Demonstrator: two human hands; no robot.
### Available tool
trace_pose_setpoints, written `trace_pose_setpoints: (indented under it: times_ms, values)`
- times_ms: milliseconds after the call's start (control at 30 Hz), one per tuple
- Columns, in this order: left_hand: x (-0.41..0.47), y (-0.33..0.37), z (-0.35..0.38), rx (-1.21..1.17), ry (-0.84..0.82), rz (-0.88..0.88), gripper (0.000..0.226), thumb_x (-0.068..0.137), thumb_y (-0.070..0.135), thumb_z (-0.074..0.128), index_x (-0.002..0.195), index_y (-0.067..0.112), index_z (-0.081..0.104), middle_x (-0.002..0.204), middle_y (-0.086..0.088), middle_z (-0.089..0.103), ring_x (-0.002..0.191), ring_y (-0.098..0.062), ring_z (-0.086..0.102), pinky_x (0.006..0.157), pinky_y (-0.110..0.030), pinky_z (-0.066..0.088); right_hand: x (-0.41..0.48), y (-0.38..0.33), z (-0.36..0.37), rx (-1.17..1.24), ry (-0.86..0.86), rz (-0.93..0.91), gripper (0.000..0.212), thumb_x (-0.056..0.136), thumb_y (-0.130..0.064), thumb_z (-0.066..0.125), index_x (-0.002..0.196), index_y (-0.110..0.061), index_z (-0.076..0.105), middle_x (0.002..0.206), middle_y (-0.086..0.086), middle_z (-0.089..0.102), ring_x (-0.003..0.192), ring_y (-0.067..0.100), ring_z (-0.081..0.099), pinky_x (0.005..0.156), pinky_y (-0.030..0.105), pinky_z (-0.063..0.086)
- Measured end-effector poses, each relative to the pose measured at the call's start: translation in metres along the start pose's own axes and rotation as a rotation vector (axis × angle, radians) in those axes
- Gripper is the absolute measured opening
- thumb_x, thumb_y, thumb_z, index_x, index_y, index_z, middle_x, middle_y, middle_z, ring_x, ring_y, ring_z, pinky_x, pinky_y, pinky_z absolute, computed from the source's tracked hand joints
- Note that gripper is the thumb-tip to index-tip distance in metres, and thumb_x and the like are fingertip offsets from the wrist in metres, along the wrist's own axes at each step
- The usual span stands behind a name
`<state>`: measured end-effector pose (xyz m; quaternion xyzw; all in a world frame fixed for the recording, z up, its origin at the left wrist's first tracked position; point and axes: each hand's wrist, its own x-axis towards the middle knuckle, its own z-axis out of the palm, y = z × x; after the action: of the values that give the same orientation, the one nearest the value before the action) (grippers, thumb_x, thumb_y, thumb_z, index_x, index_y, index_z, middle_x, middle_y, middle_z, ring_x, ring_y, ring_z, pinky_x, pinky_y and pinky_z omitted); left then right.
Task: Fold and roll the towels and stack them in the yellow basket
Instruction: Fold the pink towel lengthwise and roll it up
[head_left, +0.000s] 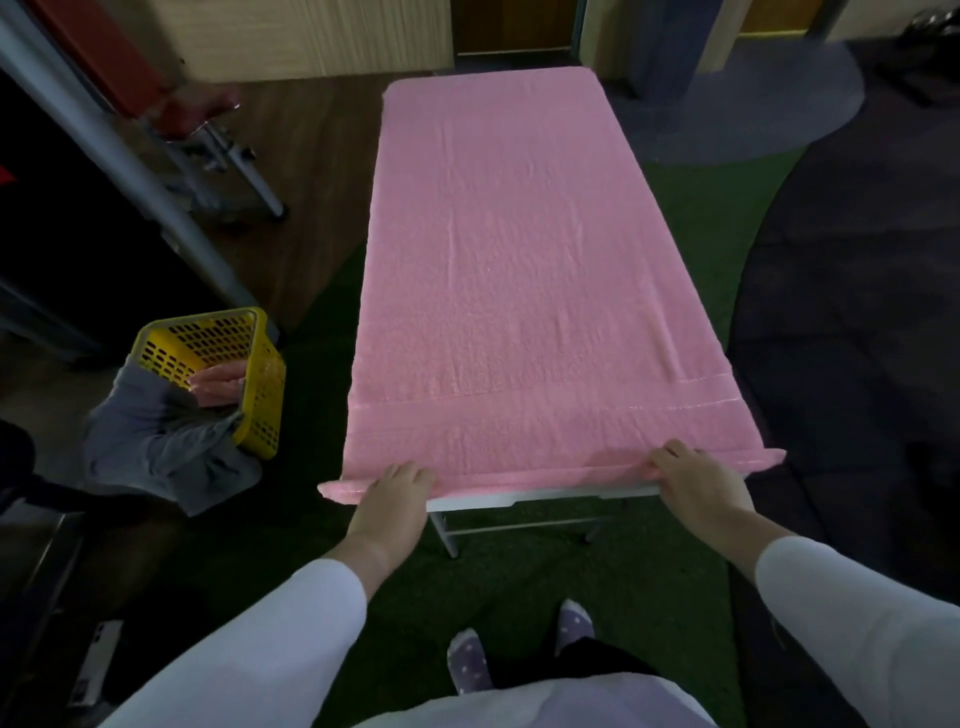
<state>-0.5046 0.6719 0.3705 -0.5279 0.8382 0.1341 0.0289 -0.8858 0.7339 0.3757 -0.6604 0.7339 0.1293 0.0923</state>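
Dim room, green floor covering underfoot, and a narrow white folding table almost wholly hidden under the pink towel, which lies flat along its length.

The towel overhangs the table's near corners on both sides, and the near hem is bunched where it is held. If one side is lifted ahead of the other, I'd expect the fold to come out skewed. Soft wrinkles run along the middle and a crease sits near the right border stripe, and these would get trapped in a fold or roll. At the far end the cloth reaches the table's end, so a hard tug could drag it off square.

Off to the left, well apart from the table, the yellow basket is tipped in another person's hand, so a roll placed there might slide.

Both arms reach forward, wrists low. The left hand and the right hand sit knuckles-up at the near hem, fingers curled over it and gripping the cloth. The thumbs are out of sight.
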Motion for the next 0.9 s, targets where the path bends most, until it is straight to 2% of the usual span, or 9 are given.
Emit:
trace_pose_setpoints:
  times_ms: [67,167,333,400,533,633,700,767,900]
  values:
    - [0.005,0.0,-0.005,-0.004,-0.012,-0.029,0.032,0.092,0.014,0.059,0.123,0.023,0.056,0.118,0.005,0.058,0.106,-0.012,0.051,0.095,-0.027,0.046,0.002,0.011,0.001,0.076,0.012,-0.014,0.024,0.094,-0.022,0.06,0.118,-0.023,0.056,0.114,-0.008,0.053,0.082,0.008,0.049,0.066,0.022,0.045]
    - [0.009,0.001,-0.011,0.019,-0.047,-0.04,0.027,0.093,0.016,0.059,0.119,0.023,0.059,0.114,0.006,0.06,0.103,-0.011,0.052,0.092,-0.026,0.044,0.004,0.024,0.003,0.121,0.035,-0.027,0.024,0.093,-0.021,0.06,0.116,-0.025,0.061,0.109,-0.009,0.057,0.089,0.011,0.053,0.073,0.026,0.05]
    - [0.007,0.002,-0.011,0.0,-0.092,-0.104,0.012,0.096,0.025,0.054,0.104,0.025,0.062,0.098,0.01,0.061,0.091,-0.007,0.053,0.083,-0.022,0.045,0.014,0.031,-0.001,0.094,0.033,-0.068,0.016,0.098,-0.028,0.051,0.11,-0.032,0.061,0.106,-0.011,0.061,0.091,0.011,0.05,0.08,0.028,0.036]
    - [0.011,0.002,-0.017,-0.001,-0.074,-0.178,0.007,0.098,0.027,0.051,0.096,0.025,0.058,0.093,0.009,0.059,0.088,-0.008,0.053,0.081,-0.023,0.044,0.021,0.033,-0.006,0.088,0.031,-0.061,0.015,0.098,-0.031,0.048,0.11,-0.033,0.057,0.106,-0.011,0.062,0.092,0.012,0.05,0.082,0.03,0.037]
    - [0.025,0.011,-0.028,0.038,0.06,-0.38,0.016,0.093,0.018,0.056,0.107,0.021,0.049,0.101,0.001,0.055,0.092,-0.016,0.05,0.083,-0.034,0.048,0.029,0.037,-0.017,0.06,0.111,0.056,0.019,0.096,-0.034,0.053,0.114,-0.03,0.052,0.111,-0.007,0.057,0.099,0.016,0.051,0.088,0.036,0.045]
    - [0.031,0.032,-0.025,-0.036,0.0,-0.496,0.019,0.093,0.011,0.053,0.108,0.02,0.047,0.106,-0.003,0.054,0.094,-0.018,0.049,0.079,-0.034,0.043,0.032,0.036,-0.017,0.053,0.058,0.086,0.014,0.095,-0.026,0.057,0.108,-0.026,0.054,0.108,-0.004,0.054,0.095,0.017,0.047,0.083,0.036,0.048]
    - [0.035,0.047,-0.017,-0.045,-0.007,-0.467,0.027,0.091,0.011,0.055,0.116,0.019,0.048,0.118,-0.005,0.053,0.106,-0.021,0.049,0.09,-0.037,0.047,0.035,0.033,-0.016,0.108,0.0,0.079,0.017,0.094,-0.018,0.057,0.109,-0.024,0.055,0.105,-0.004,0.052,0.092,0.016,0.044,0.08,0.035,0.047]
    - [0.039,0.067,-0.007,-0.082,-0.002,-0.395,0.04,0.09,0.011,0.057,0.128,0.019,0.047,0.13,-0.006,0.049,0.117,-0.023,0.047,0.1,-0.038,0.046,0.034,0.032,-0.014,0.178,-0.027,0.066,0.023,0.092,-0.013,0.057,0.113,-0.023,0.055,0.107,-0.003,0.054,0.094,0.015,0.044,0.085,0.035,0.048]
    - [0.051,0.118,0.006,-0.161,-0.07,-0.126,0.052,0.092,0.01,0.051,0.141,0.027,0.041,0.145,-0.004,0.036,0.132,-0.028,0.038,0.11,-0.046,0.039,0.027,0.041,-0.006,0.273,0.049,0.0,0.024,0.096,-0.021,0.055,0.119,-0.024,0.057,0.119,0.0,0.053,0.104,0.019,0.047,0.086,0.035,0.048]
